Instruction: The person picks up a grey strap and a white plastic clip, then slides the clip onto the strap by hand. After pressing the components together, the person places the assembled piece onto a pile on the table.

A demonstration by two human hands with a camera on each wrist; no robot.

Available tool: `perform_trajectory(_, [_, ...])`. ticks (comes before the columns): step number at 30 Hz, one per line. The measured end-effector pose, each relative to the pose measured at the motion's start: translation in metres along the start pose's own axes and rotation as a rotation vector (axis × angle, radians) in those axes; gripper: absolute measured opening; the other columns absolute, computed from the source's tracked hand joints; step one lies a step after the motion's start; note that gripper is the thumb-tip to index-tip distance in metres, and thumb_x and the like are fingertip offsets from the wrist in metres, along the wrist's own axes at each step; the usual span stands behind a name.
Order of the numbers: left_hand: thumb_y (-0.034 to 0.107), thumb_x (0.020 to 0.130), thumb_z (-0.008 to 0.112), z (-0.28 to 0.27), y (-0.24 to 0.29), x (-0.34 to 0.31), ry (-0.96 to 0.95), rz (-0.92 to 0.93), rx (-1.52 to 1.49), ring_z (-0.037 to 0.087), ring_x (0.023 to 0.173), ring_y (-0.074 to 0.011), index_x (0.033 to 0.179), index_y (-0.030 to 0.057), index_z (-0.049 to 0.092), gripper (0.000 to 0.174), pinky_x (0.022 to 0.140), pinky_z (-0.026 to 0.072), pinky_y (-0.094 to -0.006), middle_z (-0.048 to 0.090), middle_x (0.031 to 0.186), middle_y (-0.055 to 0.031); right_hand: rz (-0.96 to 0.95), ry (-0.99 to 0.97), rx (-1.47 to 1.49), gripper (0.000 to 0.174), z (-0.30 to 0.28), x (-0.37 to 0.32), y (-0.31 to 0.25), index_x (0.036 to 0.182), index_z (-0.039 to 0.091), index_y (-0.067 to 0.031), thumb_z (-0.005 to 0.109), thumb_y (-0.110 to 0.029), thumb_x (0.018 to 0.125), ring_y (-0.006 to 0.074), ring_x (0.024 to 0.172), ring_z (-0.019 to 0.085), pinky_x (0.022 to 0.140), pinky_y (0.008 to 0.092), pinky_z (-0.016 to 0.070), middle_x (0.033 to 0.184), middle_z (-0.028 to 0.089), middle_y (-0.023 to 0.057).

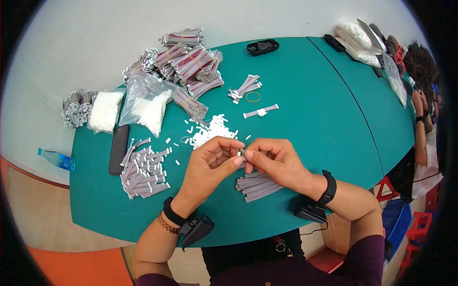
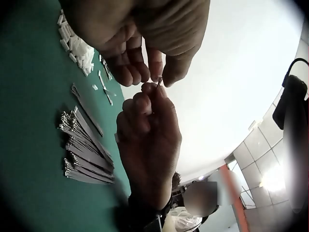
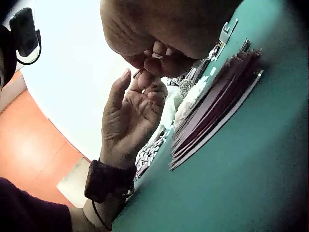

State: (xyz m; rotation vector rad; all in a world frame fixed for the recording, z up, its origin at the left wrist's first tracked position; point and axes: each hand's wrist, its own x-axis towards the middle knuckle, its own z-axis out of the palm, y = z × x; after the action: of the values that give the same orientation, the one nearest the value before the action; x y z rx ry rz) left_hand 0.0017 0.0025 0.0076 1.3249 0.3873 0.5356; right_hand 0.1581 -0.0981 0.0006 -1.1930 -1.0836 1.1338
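1. Nearest, hub of the clock, 12 away from wearer: left hand (image 1: 210, 164) and right hand (image 1: 279, 163) meet above the green table (image 1: 315, 128). Thumbs and forefingers of both pinch a small connector piece (image 1: 239, 153); fine detail hidden by fingertips.

2. 5 o'clock, just under the right hand: stack of grey ribbon cables (image 1: 257, 186), roughly aligned. A dropped wrist or brushing sleeve could fan it out.

3. 10 o'clock, near: loose white connectors (image 1: 212, 131), strays around. A sweep of the left hand would likely scatter more.

4. 9 o'clock: heap of short cables (image 1: 143, 170), white-ended, tangled; black phone (image 1: 118, 150) beside it. Pulling one cable could drag others.

5. 1 o'clock: single cable (image 1: 261, 112). 12 o'clock: small cable bunch (image 1: 245, 88), rubber band (image 1: 253, 97).

6. 11 o'clock, farther: banded bundles (image 1: 191, 62), piled; a knock could topple them.

7. Main risk, my judgement: piece is tiny, so uneven pinch pressure could make it slip, or a skewed angle bend it.
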Motion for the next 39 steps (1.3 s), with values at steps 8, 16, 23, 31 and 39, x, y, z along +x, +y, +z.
perform_trajectory(8, [0.001, 0.084, 0.06, 0.002, -0.008, -0.002, 0.061, 0.058, 0.056, 0.058, 0.08, -0.0079, 0.098, -0.002, 0.058, 0.015, 0.071, 0.0469, -0.0205, 0.061, 0.087, -0.004, -0.044, 0.038, -0.033, 0.02, 0.005, -0.002, -0.001, 0.082, 0.061, -0.0003, 0.053, -0.016, 0.091, 0.0015, 0.062, 0.049, 0.052, 0.0185, 0.0371, 0.069, 0.06, -0.001])
perform_trajectory(16, [0.001, 0.084, 0.06, 0.007, -0.008, -0.003, 0.097, 0.007, -0.06, 0.058, 0.08, -0.008, 0.096, -0.0014, 0.058, 0.013, 0.072, 0.0461, -0.0207, 0.061, 0.087, -0.0042, -0.069, 0.088, -0.084, 0.019, 0.005, -0.002, 0.0, 0.083, 0.062, 0.0009, 0.054, -0.015, 0.09, 0.0019, 0.062, 0.049, 0.051, 0.0195, 0.0379, 0.069, 0.061, 0.0002])
perform_trajectory(23, [0.002, 0.083, 0.061, 0.011, -0.009, -0.003, 0.12, 0.028, -0.04, 0.054, 0.074, -0.0091, 0.094, -0.0014, 0.056, 0.012, 0.068, 0.044, -0.022, 0.061, 0.087, -0.0051, -0.071, 0.106, -0.102, 0.019, 0.006, -0.002, 0.0, 0.083, 0.062, 0.0008, 0.054, -0.014, 0.09, 0.002, 0.059, 0.048, 0.05, 0.0198, 0.0376, 0.067, 0.06, 0.0006])
perform_trajectory(31, [0.003, 0.083, 0.061, 0.013, -0.008, -0.005, 0.156, 0.034, -0.021, 0.054, 0.07, -0.0093, 0.091, -0.0006, 0.056, 0.01, 0.065, 0.0434, -0.0213, 0.06, 0.083, -0.0049, -0.072, 0.096, -0.108, 0.019, 0.009, -0.004, -0.004, 0.082, 0.062, -0.0001, 0.053, -0.014, 0.09, 0.0026, 0.059, 0.051, 0.05, 0.0201, 0.0389, 0.067, 0.061, 0.001])
perform_trajectory(39, [0.007, 0.084, 0.061, 0.013, -0.013, -0.005, 0.18, -0.023, -0.121, 0.052, 0.069, -0.0072, 0.09, -0.0007, 0.058, 0.011, 0.063, 0.0419, -0.0199, 0.061, 0.082, -0.004, -0.082, 0.086, -0.099, 0.018, 0.01, -0.004, -0.004, 0.084, 0.061, 0.0, 0.052, -0.014, 0.091, 0.0026, 0.06, 0.05, 0.05, 0.0196, 0.039, 0.069, 0.061, 0.0014])
